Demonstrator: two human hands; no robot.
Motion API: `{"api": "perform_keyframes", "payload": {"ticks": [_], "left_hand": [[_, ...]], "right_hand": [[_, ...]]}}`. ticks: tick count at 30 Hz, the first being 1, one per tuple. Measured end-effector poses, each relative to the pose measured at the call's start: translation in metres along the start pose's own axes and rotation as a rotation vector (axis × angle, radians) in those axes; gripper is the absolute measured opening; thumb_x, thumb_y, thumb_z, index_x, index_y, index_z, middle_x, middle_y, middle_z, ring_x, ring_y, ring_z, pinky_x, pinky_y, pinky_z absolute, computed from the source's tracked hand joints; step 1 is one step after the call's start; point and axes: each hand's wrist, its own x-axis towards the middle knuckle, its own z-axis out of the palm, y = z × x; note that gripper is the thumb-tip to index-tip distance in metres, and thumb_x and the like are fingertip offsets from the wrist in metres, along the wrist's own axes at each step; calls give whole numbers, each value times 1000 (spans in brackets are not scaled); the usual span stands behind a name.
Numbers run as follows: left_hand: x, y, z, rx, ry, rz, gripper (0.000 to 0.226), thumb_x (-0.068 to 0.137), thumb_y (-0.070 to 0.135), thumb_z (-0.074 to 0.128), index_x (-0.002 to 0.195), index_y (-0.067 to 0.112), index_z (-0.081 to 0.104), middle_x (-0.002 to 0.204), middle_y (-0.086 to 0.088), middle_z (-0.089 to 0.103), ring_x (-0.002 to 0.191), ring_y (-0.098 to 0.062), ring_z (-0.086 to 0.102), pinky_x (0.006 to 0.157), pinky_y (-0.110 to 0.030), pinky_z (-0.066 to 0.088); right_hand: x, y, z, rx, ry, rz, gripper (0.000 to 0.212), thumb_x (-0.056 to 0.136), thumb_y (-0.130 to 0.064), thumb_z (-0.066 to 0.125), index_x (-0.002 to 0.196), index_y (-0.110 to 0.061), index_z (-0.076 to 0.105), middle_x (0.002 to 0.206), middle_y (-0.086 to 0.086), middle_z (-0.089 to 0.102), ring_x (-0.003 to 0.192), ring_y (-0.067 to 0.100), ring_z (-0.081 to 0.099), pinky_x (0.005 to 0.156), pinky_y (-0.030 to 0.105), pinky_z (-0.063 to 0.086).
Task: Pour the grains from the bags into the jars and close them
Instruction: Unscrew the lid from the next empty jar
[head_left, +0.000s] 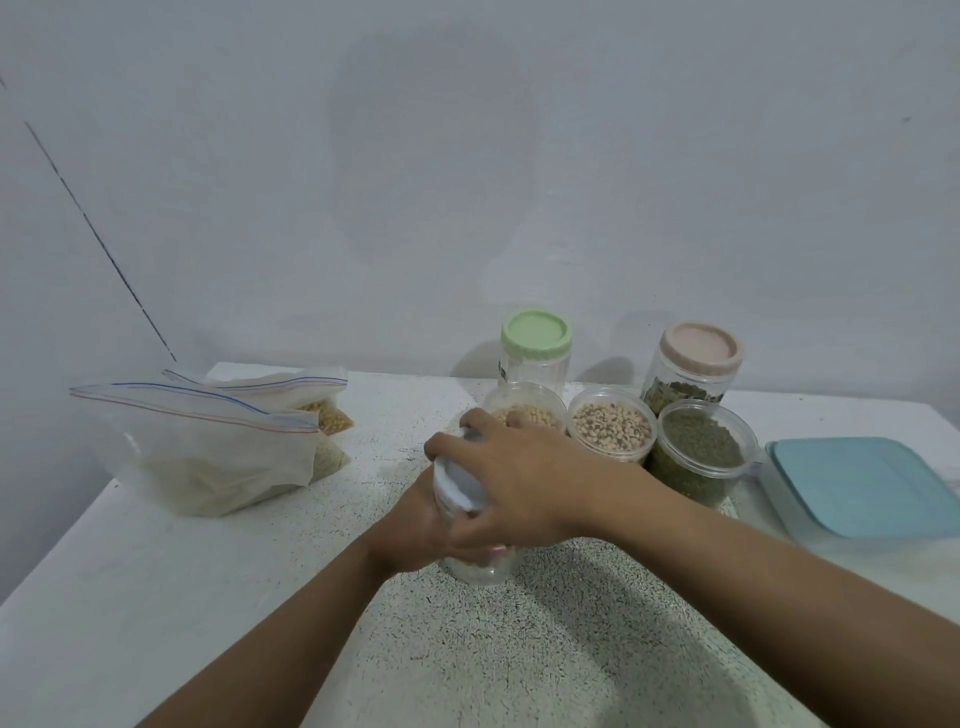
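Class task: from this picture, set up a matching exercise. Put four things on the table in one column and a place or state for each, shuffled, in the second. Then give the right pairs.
Column 1
1. green-lid jar
2. speckled-bean jar
3. bags
4. white-lid jar

Column 2
a. gripped by the left hand and right hand
b. open, between two other open jars
c. on the left side of the table
d. closed, at the back, looks empty

Pairs: 1-d, 2-b, 3-c, 4-a
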Motion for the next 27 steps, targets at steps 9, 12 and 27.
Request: {"api": "perform_keyframes", "payload": {"ticks": [9, 12, 27], "left_hand": [[3, -2, -2, -55, -52, 10, 68, 74, -11, 83, 118, 30, 51, 107, -6, 65, 100, 1, 68, 88, -18, 54], [0, -1, 0, -124, -61, 77, 77, 72, -11, 84, 138, 10, 51, 127, -18, 66, 121, -29, 64, 106, -41, 50], [5, -13, 38, -131, 135, 74, 109, 60, 7, 97, 146, 18, 32, 134, -5, 61, 132, -25, 57, 109, -34, 48]], "right_hand": [[-7, 4, -13, 50, 199, -146, 60, 80, -56, 66, 133, -36, 44, 137, 4, 45, 116, 25, 44, 92, 43, 47], [-19, 24, -11, 360, 274, -30, 55, 84, -55, 57, 132, -39, 36, 135, 0, 46, 110, 18, 51, 90, 40, 50], [-82, 84, 99, 1228, 279, 425, 29, 103, -39, 51, 130, -38, 39, 116, 14, 61, 96, 34, 71, 78, 48, 61]]}}
